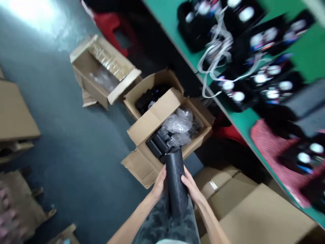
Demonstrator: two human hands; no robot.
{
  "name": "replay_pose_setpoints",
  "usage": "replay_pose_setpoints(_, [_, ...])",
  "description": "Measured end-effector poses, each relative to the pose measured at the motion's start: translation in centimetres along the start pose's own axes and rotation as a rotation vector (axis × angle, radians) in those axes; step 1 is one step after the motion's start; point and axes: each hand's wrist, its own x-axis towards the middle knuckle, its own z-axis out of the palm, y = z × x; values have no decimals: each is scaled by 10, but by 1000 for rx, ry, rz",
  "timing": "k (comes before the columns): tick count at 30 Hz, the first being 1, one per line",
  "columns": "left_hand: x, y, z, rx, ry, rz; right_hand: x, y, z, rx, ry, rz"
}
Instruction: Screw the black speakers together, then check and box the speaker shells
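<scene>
Between my two hands is a long black plastic housing [175,183], held upright in front of my legs. My left hand [159,183] grips its left side, and my right hand [191,185] presses on its right side with the thumb on the front face. Just beyond the housing stands an open cardboard box [147,127] with its flaps spread. Inside that box lie black plastic parts [158,144] and crumpled clear plastic bags [179,123]. The housing's top end overlaps the box's near edge in view; whether they touch I cannot tell.
A second open box [138,98] with dark parts and a third box [101,78] with clear plastic stand farther off. To the right runs a green workbench [243,123] bearing several black units and white cables [218,47]. Large cartons [264,213] stand at my right; another carton [15,112] is at left.
</scene>
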Motion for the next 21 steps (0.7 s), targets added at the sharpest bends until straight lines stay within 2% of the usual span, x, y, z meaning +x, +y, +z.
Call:
replay_pose_setpoints(2, [-46, 17, 21, 10, -192, -94, -66, -23, 11, -20, 122, -124])
replay_pose_setpoints(4, [-89, 25, 29, 70, -300, -122, -124, -36, 25, -52, 246, -254])
replay_pose_setpoints(6, [-120, 28, 32, 199, -339, -29, -173, -41, 38, -35, 295, -356])
replay_pose_setpoints(9, [-149, 30, 44, 423, -462, 187, -230, -42, 51, 119, 334, -455])
replay_pose_setpoints(11, [-167, 28, 58, 502, -563, 249, -259, -40, 55, 249, 404, -493])
replay_pose_setpoints(15, [-208, 25, 89, 560, -634, 234, -300, -44, 50, 300, 541, -513])
replay_pose_setpoints(18, [-235, 31, 116, 562, -675, 224, -321, -54, 32, 246, 587, -517])
replay_pose_setpoints(21, [-256, 44, 149, 503, -645, 184, -339, -57, 2, 362, 634, -544])
